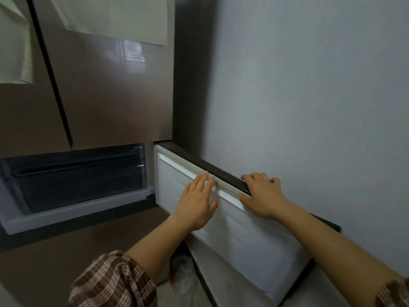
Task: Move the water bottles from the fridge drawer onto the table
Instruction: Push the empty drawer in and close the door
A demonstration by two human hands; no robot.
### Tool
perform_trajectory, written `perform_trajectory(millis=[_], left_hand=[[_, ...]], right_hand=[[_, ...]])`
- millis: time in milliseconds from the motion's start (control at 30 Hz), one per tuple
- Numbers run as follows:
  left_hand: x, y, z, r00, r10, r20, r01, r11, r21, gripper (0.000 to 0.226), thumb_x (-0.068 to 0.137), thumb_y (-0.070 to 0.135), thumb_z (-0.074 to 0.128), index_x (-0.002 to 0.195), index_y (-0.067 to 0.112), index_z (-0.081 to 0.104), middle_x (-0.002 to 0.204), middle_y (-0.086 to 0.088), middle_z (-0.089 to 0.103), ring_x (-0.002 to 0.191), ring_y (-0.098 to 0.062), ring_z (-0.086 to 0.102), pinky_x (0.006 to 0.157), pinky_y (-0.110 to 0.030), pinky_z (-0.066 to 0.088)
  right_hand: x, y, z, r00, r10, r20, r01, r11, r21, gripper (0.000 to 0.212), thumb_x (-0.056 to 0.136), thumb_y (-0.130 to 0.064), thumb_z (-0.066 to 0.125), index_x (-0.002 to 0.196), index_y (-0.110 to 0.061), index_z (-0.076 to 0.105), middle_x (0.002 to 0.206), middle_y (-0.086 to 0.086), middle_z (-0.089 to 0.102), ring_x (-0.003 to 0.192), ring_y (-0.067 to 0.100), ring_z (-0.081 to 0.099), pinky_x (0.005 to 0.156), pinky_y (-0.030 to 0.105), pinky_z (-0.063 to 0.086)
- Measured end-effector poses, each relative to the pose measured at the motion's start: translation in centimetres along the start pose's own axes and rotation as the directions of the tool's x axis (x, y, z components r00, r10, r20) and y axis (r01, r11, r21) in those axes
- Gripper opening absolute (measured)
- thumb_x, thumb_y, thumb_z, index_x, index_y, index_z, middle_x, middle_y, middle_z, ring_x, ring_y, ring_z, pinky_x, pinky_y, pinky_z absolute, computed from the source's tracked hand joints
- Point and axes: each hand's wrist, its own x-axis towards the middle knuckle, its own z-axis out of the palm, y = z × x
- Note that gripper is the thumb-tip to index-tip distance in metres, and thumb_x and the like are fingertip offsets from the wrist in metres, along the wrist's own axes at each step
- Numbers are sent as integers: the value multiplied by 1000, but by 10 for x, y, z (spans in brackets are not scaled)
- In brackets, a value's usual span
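Note:
The small fridge door (247,235) stands swung out to the right, its white inner side facing me. My left hand (197,202) lies flat against that inner panel near the top, fingers straight. My right hand (263,193) grips the door's dark top edge, fingers over the top and thumb on the inner side. Behind the opening sits a dark fridge drawer (77,182), pushed in. I see no water bottles in it from here, and no table is in view.
The brown upper fridge doors (106,91) are shut, with white sheets stuck on them. A grey wall (309,96) runs close along the right of the open door. A crumpled plastic bag (181,269) lies on the floor below.

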Motion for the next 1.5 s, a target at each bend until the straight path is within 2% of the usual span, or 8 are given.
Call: perform_trajectory(millis=[233,433,633,833,1033,1167,1300,1500], left_hand=[[16,49,10,998,-26,56,28,998,-49,55,104,30,28,155,24,10,163,2,2,150,-22,-5,122,-39,2],[-13,31,-18,993,-110,46,117,964,-240,47,103,20,33,150,19,32,160,3,22,149,-14,11,120,-30,10],[-72,-3,-56,981,-171,89,188,948,-257,46,104,29,34,149,20,35,158,6,27,145,-11,24,119,-28,17],[-124,-49,-102,922,-316,223,384,823,-419,47,103,32,39,148,21,35,156,9,30,143,-7,27,113,-19,16],[-178,-89,-138,853,-459,249,471,882,13,79,87,68,45,153,35,19,156,10,32,139,-15,37,113,-33,31],[-189,-100,-152,813,-558,166,499,815,294,101,77,79,45,155,25,9,160,5,22,140,-20,37,109,-39,39],[-191,-132,-155,782,-614,103,496,714,494,117,75,61,69,155,18,-5,163,-1,2,148,-23,17,111,-42,36],[-182,-222,-175,782,-620,63,526,711,467,104,85,30,70,155,18,-6,163,-1,-4,150,-23,4,118,-47,23]], right_hand=[[-25,26,6,990,-11,140,-15,982,189,54,103,-33,35,153,-18,21,146,12,46,128,31,47,102,35,40],[-27,9,-22,931,-169,323,61,946,318,48,97,-34,49,144,-22,44,147,4,46,132,23,45,109,31,33],[-35,-50,-5,961,-262,92,154,778,609,28,93,-20,58,117,-12,70,119,1,69,104,10,62,95,26,46],[-22,-122,24,931,-361,62,272,795,543,49,93,-22,56,141,-18,47,138,4,55,126,21,51,106,33,41],[-6,-194,30,860,-510,-12,464,771,436,70,97,-34,51,154,-24,13,161,0,17,148,19,15,119,40,23],[11,-239,35,809,-588,-16,567,773,284,62,102,-39,38,155,-25,10,161,2,18,150,19,8,118,41,20],[33,-275,42,808,-586,-66,589,794,154,59,102,-42,33,154,-31,8,163,2,2,150,21,-4,120,41,9],[70,-342,45,767,-639,-56,642,763,81,72,100,-36,42,155,-17,1,163,2,-4,150,19,-7,121,37,5]])
